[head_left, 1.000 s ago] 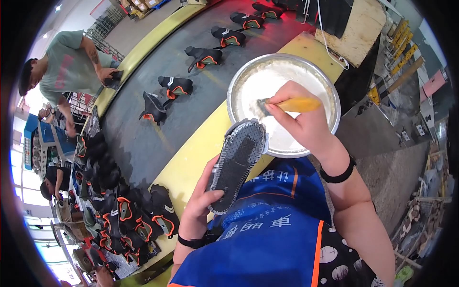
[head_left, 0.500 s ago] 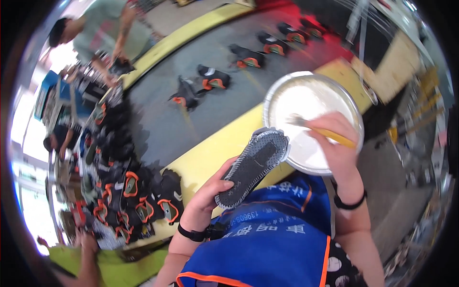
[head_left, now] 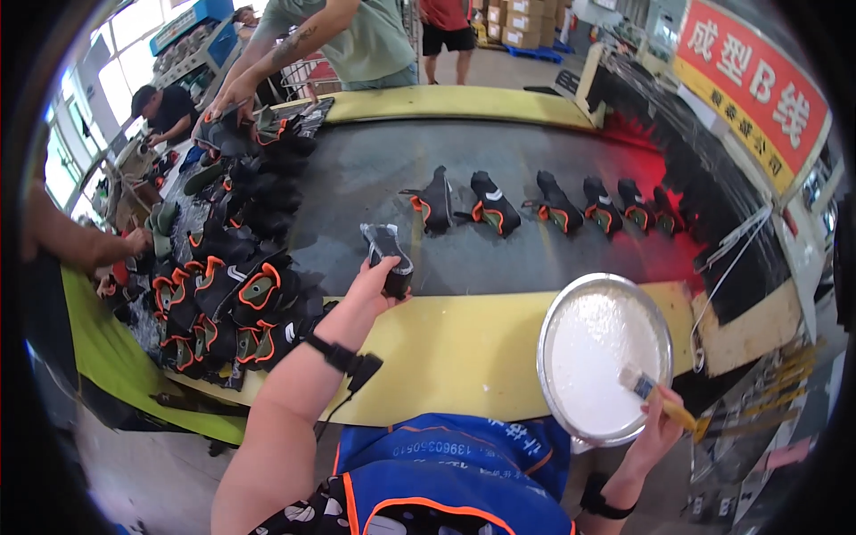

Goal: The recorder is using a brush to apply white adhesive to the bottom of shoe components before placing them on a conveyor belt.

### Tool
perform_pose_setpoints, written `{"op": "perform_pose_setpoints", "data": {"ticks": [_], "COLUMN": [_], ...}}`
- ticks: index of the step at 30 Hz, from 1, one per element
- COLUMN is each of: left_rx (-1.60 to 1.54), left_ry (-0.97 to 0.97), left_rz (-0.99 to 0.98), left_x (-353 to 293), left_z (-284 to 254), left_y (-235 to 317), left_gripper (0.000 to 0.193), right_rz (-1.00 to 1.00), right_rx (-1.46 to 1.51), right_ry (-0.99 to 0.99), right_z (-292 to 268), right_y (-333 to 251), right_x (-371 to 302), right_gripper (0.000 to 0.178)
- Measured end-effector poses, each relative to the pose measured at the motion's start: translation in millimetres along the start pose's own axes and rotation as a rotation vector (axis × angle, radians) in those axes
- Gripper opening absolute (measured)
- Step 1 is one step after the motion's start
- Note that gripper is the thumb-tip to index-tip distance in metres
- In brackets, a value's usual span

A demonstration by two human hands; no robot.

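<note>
Stretched forward over the near side of the dark conveyor belt [head_left: 357,178], my left hand [head_left: 373,283] grips a black shoe upper [head_left: 385,241], its stitched underside facing up. My right hand [head_left: 658,430] is closed on a paintbrush [head_left: 682,415] with a yellow handle. The bristles are over the white liquid [head_left: 593,343] in a round metal basin [head_left: 545,366], at its right side; whether they touch the liquid I cannot tell. Several black shoe uppers with orange collars, one of them a nearby shoe upper [head_left: 495,207], stand in a row along the belt.
A heap of black-and-orange shoe uppers [head_left: 227,299] covers the left end. Yellow ledges border the belt, the near ledge [head_left: 446,357] in front of me. Across it a person [head_left: 357,40] handles uppers; another person's arm [head_left: 85,232] reaches in from the left. Red light falls at the right.
My left hand has carried the shoe upper away from the basin, out over the belt. The brush stays at the basin in my right hand. My view has turned, showing more of the room.
</note>
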State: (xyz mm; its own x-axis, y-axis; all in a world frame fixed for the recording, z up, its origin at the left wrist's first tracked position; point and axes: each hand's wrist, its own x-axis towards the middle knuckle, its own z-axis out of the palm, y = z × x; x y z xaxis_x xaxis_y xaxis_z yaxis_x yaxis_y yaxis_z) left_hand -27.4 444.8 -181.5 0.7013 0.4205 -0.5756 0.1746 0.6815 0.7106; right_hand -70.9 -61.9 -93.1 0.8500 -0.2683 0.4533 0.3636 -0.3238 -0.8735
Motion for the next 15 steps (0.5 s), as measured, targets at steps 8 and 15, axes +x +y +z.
{"op": "perform_pose_setpoints", "data": {"ticks": [8,15], "left_rx": [0.913,1.535], "left_ry": [0.503,0.376], "left_rz": [0.513,0.429], "left_x": [137.6,128.9], "left_z": [-10.6,10.1], "left_y": [41.3,33.6], "left_gripper": [0.097,0.075], "right_rz": [-0.024,-0.025], "right_rx": [-0.075,-0.129], "right_ry": [0.008,0.025], "right_z": [-13.6,-16.1], "right_y": [-12.7,-15.5], "right_x": [-1.0,-2.9], "right_gripper": [0.013,0.019]}}
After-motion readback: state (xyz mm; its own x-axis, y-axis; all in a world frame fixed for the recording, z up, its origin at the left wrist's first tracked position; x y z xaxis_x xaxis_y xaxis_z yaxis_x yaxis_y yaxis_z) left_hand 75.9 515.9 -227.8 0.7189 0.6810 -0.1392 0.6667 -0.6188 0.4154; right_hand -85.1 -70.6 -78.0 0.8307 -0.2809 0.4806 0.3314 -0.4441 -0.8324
